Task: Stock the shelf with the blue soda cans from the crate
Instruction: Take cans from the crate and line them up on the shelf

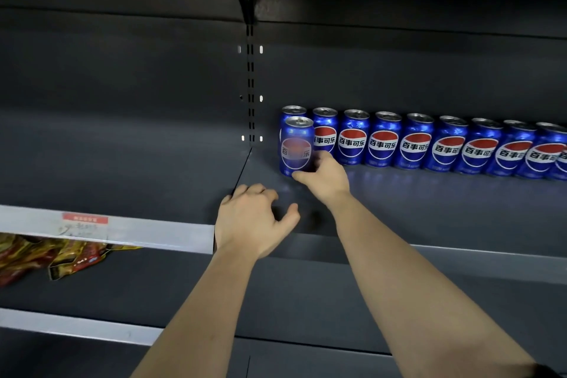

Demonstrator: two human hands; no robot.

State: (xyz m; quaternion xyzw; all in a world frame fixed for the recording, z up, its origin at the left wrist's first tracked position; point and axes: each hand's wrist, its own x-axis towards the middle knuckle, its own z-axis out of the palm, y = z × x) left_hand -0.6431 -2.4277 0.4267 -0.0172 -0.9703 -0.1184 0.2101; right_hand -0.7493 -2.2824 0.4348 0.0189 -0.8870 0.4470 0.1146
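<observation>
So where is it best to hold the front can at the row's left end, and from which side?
Grip the front can around its side wall, mid-height, coming from the front: it stands upright, and other cans stand close behind it.

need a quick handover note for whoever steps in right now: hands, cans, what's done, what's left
Right hand: grips the front can, upright, in front of the leftmost can of the back row; whether it is set down yet is unclear.
Left hand: holds nothing, fingers loosely curled over the shelf near its front edge.
Done: one row of blue cans stands along the back, running off the right edge of view.
Left: release this can, then probably continue a front row rightward. The crate is out of view, so the remaining count is unknown.
</observation>
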